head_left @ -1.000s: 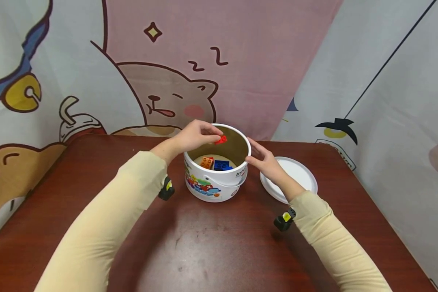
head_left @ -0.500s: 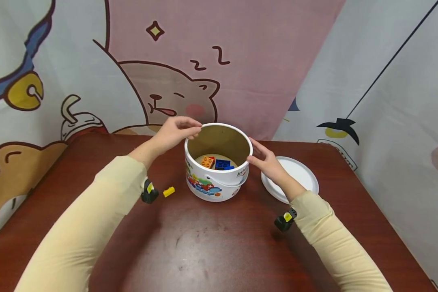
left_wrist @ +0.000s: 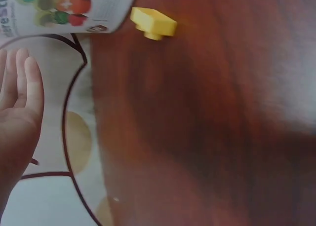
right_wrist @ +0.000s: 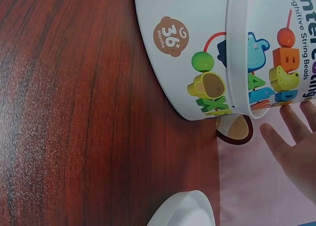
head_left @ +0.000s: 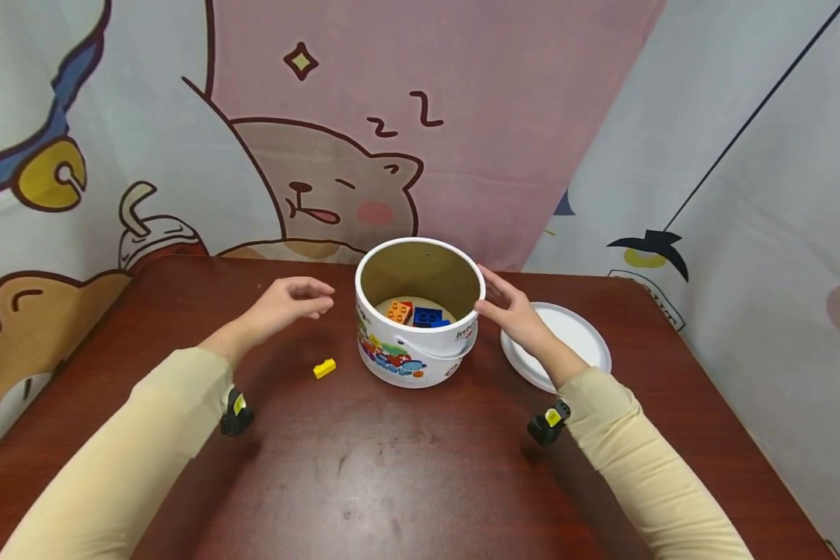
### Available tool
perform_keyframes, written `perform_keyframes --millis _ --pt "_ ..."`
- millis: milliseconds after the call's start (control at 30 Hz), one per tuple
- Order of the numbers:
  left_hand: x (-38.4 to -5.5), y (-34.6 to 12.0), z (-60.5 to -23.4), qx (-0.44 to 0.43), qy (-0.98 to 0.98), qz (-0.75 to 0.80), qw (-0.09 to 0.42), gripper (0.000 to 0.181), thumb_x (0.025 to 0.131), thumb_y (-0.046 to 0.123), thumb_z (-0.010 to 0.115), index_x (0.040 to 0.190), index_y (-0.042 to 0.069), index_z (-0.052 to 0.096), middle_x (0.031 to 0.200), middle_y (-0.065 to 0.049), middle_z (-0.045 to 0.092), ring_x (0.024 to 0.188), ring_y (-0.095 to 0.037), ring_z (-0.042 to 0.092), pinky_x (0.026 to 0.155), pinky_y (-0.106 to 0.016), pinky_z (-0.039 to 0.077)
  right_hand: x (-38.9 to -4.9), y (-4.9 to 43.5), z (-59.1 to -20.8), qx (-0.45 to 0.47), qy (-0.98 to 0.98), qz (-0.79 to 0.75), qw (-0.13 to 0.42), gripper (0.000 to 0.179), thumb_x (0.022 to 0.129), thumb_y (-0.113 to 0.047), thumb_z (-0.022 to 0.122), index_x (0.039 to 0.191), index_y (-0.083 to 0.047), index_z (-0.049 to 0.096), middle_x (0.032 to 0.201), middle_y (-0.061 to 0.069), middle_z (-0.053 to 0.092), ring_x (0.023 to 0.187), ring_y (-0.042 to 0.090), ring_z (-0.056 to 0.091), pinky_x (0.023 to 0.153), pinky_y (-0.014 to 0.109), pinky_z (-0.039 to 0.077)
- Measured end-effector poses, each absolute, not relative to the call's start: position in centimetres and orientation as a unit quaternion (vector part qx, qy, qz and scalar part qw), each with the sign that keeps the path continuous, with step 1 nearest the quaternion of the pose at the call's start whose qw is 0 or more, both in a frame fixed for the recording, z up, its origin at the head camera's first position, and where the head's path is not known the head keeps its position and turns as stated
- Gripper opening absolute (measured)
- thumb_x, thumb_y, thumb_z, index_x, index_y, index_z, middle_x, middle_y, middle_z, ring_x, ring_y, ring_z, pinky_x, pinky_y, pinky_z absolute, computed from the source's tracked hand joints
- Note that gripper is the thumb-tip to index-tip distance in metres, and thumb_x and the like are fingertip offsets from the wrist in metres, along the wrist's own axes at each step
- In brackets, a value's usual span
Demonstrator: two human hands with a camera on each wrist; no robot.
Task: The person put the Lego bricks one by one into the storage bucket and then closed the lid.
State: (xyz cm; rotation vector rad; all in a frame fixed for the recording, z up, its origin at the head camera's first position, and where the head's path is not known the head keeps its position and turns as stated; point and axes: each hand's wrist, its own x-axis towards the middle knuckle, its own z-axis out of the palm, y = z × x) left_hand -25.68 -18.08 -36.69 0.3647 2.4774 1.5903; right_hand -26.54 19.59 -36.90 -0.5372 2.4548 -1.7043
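Note:
In the head view, a white bucket (head_left: 392, 358) with printed pictures stands on the table, its top uncovered. An orange toy brick (head_left: 398, 312) and blue bricks (head_left: 428, 316) lie on its floor, with a bit of red beside them. My left hand (head_left: 276, 307) is in the air left of the bucket, fingers loosely bent and holding nothing. Below it on the table is a yellow toy brick (head_left: 324, 369), also near the bucket's base in the left wrist view. My right hand (head_left: 514, 311) touches the bucket's right side at the rim, its fingers fairly straight.
A round white lid (head_left: 584, 342) lies on the brown table (head_left: 392, 467) to the right of the bucket, partly under my right forearm. Behind the table's far edge hangs a cloth backdrop (head_left: 518, 117) with cartoon animals.
The red brick has left my left hand, which was above the bucket. That hand has moved left and down, uncovering the yellow brick. My right hand stays at the rim.

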Motion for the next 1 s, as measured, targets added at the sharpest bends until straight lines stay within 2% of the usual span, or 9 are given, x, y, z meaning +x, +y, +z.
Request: perform_keyframes --millis 100,300,367,600,1000 --pt "-25.3 -18.8 -37.8 0.119 0.833 0.531 0.099 0.038 0.09 0.021 0.062 0.119 -0.003 0.057 0.11 -0.017 0.061 0.085 -0.008 0.063 0.086 -0.04 0.052 -26.5 19.6 -36.9 -0.177 0.807 -0.561 0.054 0.064 0.092 -0.015 0.059 0.148 -0.011 0.028 0.15 0.016 0.032 0.136 0.035 0.035 0.106 0.05 0.034" --pt "-24.5 -19.6 -39.1 0.124 0.837 0.518 0.123 0.042 0.088 0.019 0.064 0.121 -0.006 0.055 0.109 -0.019 0.061 0.098 -0.031 0.063 0.086 -0.042 0.052 -26.5 19.6 -36.8 -0.178 0.807 -0.561 0.052 0.064 0.092 -0.015 0.059 0.148 -0.011 0.028 0.15 0.016 0.033 0.135 0.036 0.036 0.106 0.05 0.034" --pt "-24.4 -19.7 -39.5 0.126 0.839 0.513 0.128 0.043 0.088 0.018 0.064 0.122 -0.007 0.055 0.108 -0.018 0.062 0.097 -0.03 0.063 0.085 -0.041 0.053 -26.5 19.6 -36.8 -0.18 0.806 -0.561 0.052 0.065 0.092 -0.017 0.06 0.148 -0.011 0.028 0.15 0.017 0.033 0.135 0.036 0.036 0.106 0.05 0.034" --pt "-23.8 -19.9 -41.0 0.131 0.841 0.5 0.157 0.042 0.086 0.018 0.067 0.118 -0.006 0.057 0.103 -0.013 0.065 0.087 -0.01 0.061 0.078 -0.029 0.054 -26.4 19.6 -36.9 -0.187 0.805 -0.56 0.055 0.065 0.093 -0.012 0.057 0.149 -0.011 0.025 0.152 0.016 0.029 0.138 0.034 0.031 0.108 0.05 0.031" --pt "-23.1 -19.7 -42.3 0.167 0.848 0.464 0.195 0.04 0.08 0.015 0.072 0.112 -0.006 0.062 0.105 -0.02 0.066 0.093 -0.021 0.064 0.074 -0.024 0.053 -26.5 19.7 -36.7 -0.198 0.798 -0.566 0.053 0.066 0.092 -0.013 0.058 0.149 -0.01 0.023 0.153 0.016 0.026 0.139 0.035 0.029 0.109 0.05 0.03"
